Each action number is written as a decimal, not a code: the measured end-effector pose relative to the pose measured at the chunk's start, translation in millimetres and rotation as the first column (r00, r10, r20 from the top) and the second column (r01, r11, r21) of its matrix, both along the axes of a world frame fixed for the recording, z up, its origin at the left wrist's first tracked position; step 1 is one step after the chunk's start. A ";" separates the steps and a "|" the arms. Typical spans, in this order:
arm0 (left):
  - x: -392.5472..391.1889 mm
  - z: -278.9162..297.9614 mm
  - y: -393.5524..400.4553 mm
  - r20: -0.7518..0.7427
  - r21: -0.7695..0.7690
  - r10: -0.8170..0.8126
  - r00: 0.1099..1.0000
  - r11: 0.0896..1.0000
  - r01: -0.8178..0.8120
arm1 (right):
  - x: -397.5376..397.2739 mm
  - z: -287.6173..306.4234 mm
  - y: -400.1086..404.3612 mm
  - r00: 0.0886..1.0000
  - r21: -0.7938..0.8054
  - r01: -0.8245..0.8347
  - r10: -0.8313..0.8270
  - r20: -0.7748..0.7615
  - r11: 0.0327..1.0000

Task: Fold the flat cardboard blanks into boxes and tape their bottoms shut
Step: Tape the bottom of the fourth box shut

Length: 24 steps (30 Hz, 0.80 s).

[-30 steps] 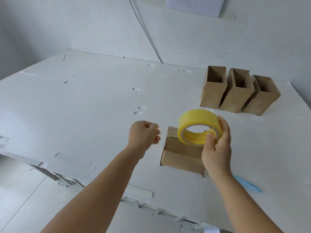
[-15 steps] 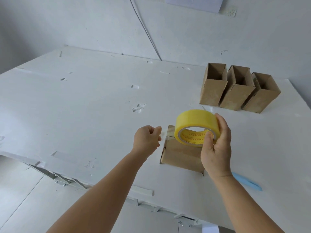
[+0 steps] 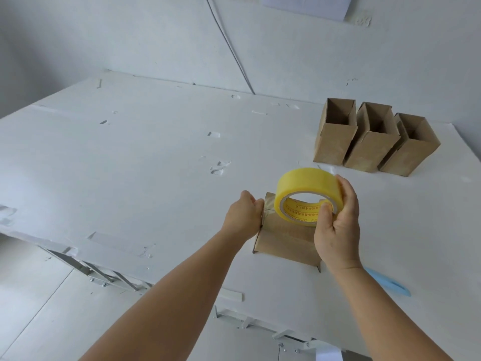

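A small brown cardboard box (image 3: pixel 285 238) stands bottom-up on the white table (image 3: pixel 130 165) in front of me. Just above it my right hand (image 3: pixel 337 225) holds a yellow roll of clear tape (image 3: pixel 307 194), thumb inside the core. A short strip of clear tape (image 3: pixel 269 211) runs from the roll to my left hand (image 3: pixel 244 217), which pinches its free end at the box's left top edge. The box's far side is hidden behind the roll.
Three open-topped folded boxes (image 3: pixel 372 139) stand in a row at the back right of the table. A light blue tool (image 3: pixel 387 281) lies near the front edge, right of my right forearm. Bits of old tape dot the tabletop.
My left hand moved right from a loose fist beside the box to the box's left edge and now pinches the tape end. The roll stayed almost where it was.
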<state>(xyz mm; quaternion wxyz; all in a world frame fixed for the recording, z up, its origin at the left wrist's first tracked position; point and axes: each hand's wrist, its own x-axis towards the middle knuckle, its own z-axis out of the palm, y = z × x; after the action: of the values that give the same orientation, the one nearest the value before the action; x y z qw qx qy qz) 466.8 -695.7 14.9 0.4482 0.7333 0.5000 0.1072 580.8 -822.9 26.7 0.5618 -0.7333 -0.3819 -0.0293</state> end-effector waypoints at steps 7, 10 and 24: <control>-11.9 6.1 -10.2 0.079 0.105 -0.015 0.997 0.994 0.007 | -1.8 1.5 -1.0 1.000 -0.001 0.000 0.000 -0.006 1.000; -17.5 18.0 -26.7 0.390 -0.011 -0.138 0.911 0.988 0.155 | -2.7 1.7 -2.0 1.000 0.007 0.010 -0.010 -0.006 1.000; -15.6 1.3 -14.2 0.009 0.346 -0.539 0.842 0.792 0.503 | -6.3 6.9 -5.9 0.993 -0.028 0.000 -0.003 -0.118 1.000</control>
<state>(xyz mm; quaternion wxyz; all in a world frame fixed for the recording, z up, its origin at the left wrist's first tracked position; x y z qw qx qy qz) 451.1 -709.9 16.2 0.3570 0.9002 0.2283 0.1008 574.5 -828.8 33.6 0.5731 -0.7417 -0.3479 0.0190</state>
